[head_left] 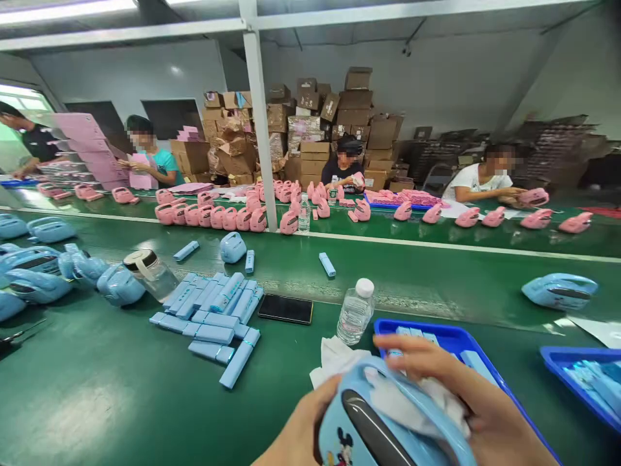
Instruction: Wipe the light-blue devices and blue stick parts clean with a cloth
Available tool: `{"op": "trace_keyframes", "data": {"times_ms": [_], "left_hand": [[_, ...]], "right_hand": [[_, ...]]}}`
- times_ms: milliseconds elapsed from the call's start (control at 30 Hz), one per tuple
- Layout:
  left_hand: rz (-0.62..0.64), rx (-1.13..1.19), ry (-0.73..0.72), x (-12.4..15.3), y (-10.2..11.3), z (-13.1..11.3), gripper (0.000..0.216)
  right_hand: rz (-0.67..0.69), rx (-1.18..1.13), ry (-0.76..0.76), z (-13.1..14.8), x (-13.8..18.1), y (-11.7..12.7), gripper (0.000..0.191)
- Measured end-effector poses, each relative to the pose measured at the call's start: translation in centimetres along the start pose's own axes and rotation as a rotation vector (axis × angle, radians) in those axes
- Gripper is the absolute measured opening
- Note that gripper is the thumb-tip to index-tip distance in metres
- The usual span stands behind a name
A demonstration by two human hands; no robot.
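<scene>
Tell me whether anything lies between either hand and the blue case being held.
Yes: a white cloth lies between the right hand and the top of the blue case, pressed under the fingers. The left hand holds the case's left side directly, with nothing visible between.

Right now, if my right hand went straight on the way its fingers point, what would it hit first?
Probably the clear water bottle, standing just beyond the right hand, though depth is unclear.
</scene>
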State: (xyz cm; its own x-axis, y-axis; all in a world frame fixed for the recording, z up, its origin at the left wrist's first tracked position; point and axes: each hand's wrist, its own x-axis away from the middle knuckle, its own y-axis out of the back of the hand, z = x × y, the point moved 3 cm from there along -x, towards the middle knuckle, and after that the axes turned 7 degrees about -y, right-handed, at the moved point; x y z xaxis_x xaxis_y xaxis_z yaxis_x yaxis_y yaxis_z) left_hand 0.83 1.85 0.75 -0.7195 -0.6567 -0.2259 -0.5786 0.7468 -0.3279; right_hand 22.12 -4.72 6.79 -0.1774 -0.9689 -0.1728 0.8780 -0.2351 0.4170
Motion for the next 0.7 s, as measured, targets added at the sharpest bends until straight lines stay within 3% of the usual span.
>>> {"op": "trace_keyframes", "data": {"times_ms": [133,267,400,700], "left_hand": [[-0.270,0.102,-0.069,2.1,0.6,-1.7,0.089],[-0.457,0.078,-0.129,2.4,0.2,-1.8,0.091],[-0.443,-0.041,-0.115,2.5,0.6,-1.9,0.080],[-0.504,-0.173,-0.093,3.4,1.0,-1.3,0.077]], "right_hand": [[0.040,0.014,-0.157,-2.0,-1.1,-0.4,0.061],[0.243,-0.201,-0.221,-3.9,0.0,-4.8,0.079],[0.274,-0.314,-0.286,-3.1,0.9,-7.4,0.080],[0.217,-0.352,-0.238,-3.3,1.2,-8.2,0.074]]}}
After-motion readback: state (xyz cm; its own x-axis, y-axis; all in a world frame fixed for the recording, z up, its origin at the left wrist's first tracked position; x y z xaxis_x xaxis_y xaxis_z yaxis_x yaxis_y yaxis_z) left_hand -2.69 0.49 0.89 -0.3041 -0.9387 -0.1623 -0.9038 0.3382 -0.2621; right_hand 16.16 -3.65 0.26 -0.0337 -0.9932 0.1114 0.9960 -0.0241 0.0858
